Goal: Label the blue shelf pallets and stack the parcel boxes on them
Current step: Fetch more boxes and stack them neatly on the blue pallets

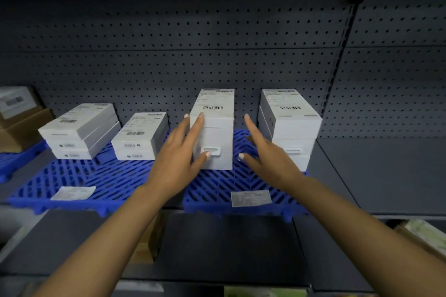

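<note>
Two blue slatted pallets lie side by side on a dark shelf, the left pallet (79, 176) and the right pallet (214, 190). Each carries a white paper label at its front: left label (73, 193), right label (251, 198). White parcel boxes stand in several stacks: far-left stack (77, 130), small stack (140, 137), tall middle stack (214, 128), right stack (289, 123). My left hand (181, 152) lies with straight fingers against the middle stack's left front. My right hand (263, 154) hovers with spread fingers between the middle and right stacks, touching neither as far as I can see.
A dark pegboard wall (217, 55) backs the shelf. Brown cardboard boxes (21, 125) sit at the far left on another blue pallet (14, 159). To the right lies bare dark shelf (374, 176). A lower shelf (229, 248) shows below.
</note>
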Tool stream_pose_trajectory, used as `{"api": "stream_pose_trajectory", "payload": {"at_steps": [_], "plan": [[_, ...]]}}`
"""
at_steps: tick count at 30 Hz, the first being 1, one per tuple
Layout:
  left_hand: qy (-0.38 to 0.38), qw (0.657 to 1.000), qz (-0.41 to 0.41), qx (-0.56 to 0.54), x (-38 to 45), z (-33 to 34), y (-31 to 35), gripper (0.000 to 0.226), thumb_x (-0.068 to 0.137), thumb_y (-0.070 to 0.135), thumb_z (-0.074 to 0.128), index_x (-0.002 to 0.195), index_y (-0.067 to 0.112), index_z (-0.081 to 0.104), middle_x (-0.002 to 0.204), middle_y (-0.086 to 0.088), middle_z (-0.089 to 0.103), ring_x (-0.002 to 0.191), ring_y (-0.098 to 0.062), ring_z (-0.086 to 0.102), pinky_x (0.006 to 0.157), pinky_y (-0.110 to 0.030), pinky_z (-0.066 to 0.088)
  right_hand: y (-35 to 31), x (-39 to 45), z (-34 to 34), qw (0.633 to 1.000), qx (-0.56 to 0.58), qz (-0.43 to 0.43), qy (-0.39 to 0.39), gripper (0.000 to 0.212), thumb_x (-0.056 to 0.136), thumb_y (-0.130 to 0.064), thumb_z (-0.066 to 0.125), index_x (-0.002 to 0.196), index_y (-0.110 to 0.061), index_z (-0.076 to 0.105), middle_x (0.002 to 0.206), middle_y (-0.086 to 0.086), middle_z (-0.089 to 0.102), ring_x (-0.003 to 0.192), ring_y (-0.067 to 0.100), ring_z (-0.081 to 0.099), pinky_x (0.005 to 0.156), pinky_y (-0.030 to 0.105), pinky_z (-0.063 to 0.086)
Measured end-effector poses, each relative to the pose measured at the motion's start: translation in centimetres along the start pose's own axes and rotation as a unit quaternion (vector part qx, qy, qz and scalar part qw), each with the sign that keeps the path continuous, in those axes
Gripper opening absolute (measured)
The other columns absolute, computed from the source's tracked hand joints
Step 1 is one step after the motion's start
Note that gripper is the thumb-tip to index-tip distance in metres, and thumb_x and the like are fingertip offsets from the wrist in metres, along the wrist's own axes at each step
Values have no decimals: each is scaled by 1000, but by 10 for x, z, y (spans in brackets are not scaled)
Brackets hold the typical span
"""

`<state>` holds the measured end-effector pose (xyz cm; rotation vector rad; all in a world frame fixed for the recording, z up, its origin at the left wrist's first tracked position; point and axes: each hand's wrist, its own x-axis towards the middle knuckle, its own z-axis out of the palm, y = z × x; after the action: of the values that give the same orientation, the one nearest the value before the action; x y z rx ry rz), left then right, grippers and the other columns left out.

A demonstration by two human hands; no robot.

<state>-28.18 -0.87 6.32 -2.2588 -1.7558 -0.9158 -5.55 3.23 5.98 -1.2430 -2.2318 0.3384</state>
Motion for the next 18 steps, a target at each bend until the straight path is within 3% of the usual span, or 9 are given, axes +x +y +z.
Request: {"api": "stream_pose_trajectory", "payload": {"at_steps": [4, 7, 10, 15, 18], "plan": [[14, 1000, 10, 26, -23, 11, 4, 83, 90, 46, 56, 152, 25, 5, 159, -5, 6, 144, -23, 11, 110, -36, 20, 20, -31, 2, 999, -16, -4, -36, 85, 94, -40, 52, 139, -51, -19, 134, 8, 52, 95, 24, 60, 81, 40, 51], [-9, 1000, 12, 20, -34, 17, 4, 78, 92, 56, 48, 152, 24, 8, 159, -1, 8, 144, -16, 9, 112, -35, 18, 26, -45, 3, 999, -11, -5, -47, 77, 94, -40, 52, 146, -44, -6, 149, -2, 38, 122, 21, 49, 94, 34, 45], [-40, 998, 26, 32, -45, 24, 6, 75, 92, 63, 38, 151, 23, 14, 158, -1, 15, 141, -9, 7, 111, -34, 18, 24, -51, 6, 998, -23, -11, -60, 71, 94, -43, 50, 149, -38, 5, 153, -4, 29, 135, 18, 35, 105, 30, 35], [-78, 996, 38, 23, -62, 33, 9, 70, 89, 59, 36, 145, 16, 34, 149, -7, 35, 135, -25, 35, 104, -35, 28, 12, -59, 15, 994, -45, -7, -95, 67, 94, -45, 49, 150, -34, 14, 153, -4, 30, 137, 15, 29, 106, 27, 30], [-103, 994, 23, -25, -71, 41, 10, 73, 88, 62, 39, 147, 21, 29, 152, -2, 32, 137, -20, 32, 106, -28, 23, 6, -66, 20, 993, -57, -4, -107, 73, 90, -48, 55, 150, -31, 17, 147, -3, 38, 132, 15, 35, 102, 24, 31]]}}
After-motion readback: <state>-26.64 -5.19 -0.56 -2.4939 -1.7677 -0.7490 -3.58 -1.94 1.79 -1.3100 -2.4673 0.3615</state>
